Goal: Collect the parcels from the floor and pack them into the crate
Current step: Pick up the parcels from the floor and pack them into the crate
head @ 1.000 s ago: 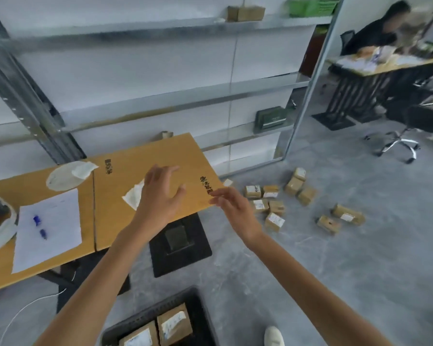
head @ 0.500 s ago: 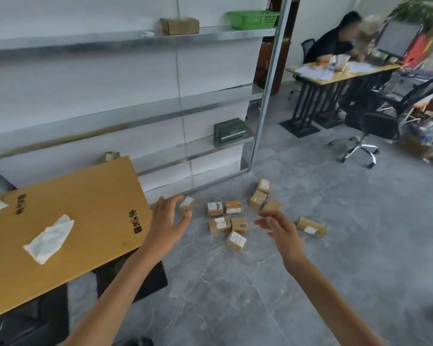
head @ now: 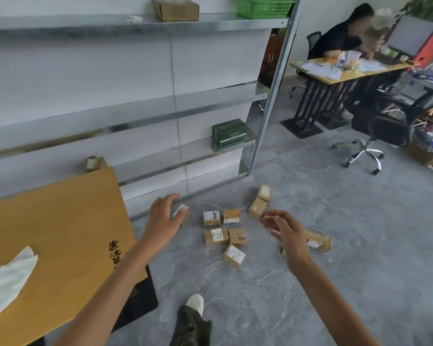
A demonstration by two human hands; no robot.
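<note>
Overall: a scatter of small brown parcels [head: 216, 236] lies on the grey floor [head: 335, 283], at the foot of a metal shelf rack [head: 160, 116].
Left hand: the left hand [head: 164, 221] is held out over the floor, fingers spread and relaxed, with nothing in it.
Right hand: the right hand [head: 285, 233] is also out in front, fingers loosely apart and slightly bent, holding nothing.
Parcels against hands: the main cluster sits between the two hands and a little farther off, and neither hand grips a parcel.
Leftmost parcel: the leftmost parcel [head: 183, 212] shows just right of the left hand's thumb. Whether they touch cannot be told.
Long parcel: the long parcel [head: 319, 242] lies just right of the right hand, partly hidden by it.
Far pair: two more parcels lie at the far right edge of the cluster, just beyond the right hand's fingertips.
Near left: a wooden table [head: 60, 221] carries a crumpled white tissue [head: 8, 278].
Rack contents: a green box [head: 229, 132] sits on a low shelf.
Near floor: one white shoe [head: 195, 302] of the person is stepping forward.
Far right: a seated person [head: 340, 41] works at a desk [head: 335, 76].
</note>
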